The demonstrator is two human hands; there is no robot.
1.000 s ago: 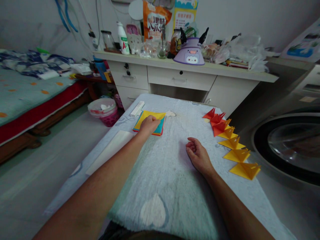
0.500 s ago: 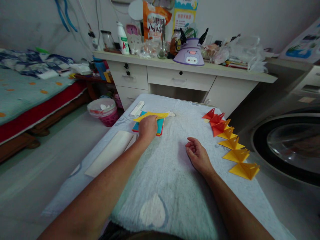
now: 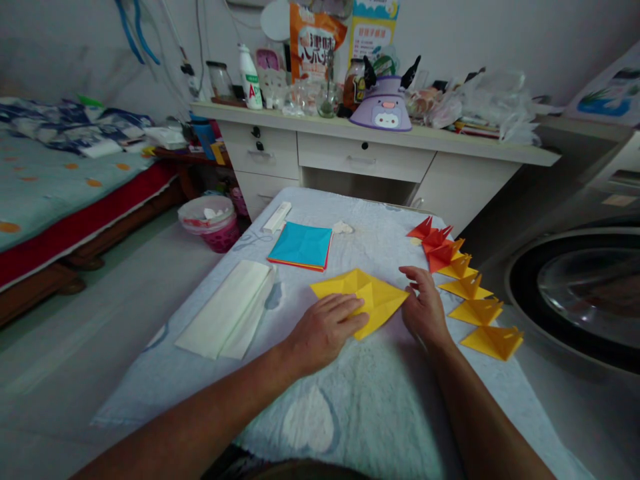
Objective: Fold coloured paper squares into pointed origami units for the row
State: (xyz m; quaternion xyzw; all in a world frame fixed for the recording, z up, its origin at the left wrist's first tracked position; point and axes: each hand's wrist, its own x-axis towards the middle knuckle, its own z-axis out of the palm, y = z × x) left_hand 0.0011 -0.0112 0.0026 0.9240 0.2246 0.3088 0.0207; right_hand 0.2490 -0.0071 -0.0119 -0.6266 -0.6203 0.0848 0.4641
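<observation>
A creased yellow sheet of origami paper (image 3: 383,293) lies at the middle of the cloth, turned with one corner toward me. My left hand (image 3: 325,327) holds its left part, fingers over the top and thumb close by. At the sheet's right corner is my right hand (image 3: 425,303), fingers partly curled and apart; whether it touches the corner is hard to tell. Beyond them sits a stack of square paper (image 3: 303,245), blue on top with red and yellow edges below. Folded red paper pieces (image 3: 440,248) and several folded yellow pieces (image 3: 475,310) form a row along the right side.
A folded whitish cloth or paper (image 3: 220,310) lies on the left of the covered table (image 3: 310,400), with a narrow white box (image 3: 277,217) behind it. A cluttered desk (image 3: 360,157) stands at the back, a washing machine (image 3: 575,287) at the right, a pink bin (image 3: 210,223) at the left.
My left hand has brought the yellow sheet from above the stack toward me and right, uncovering the blue top. My right hand has shifted right, to the sheet's corner.
</observation>
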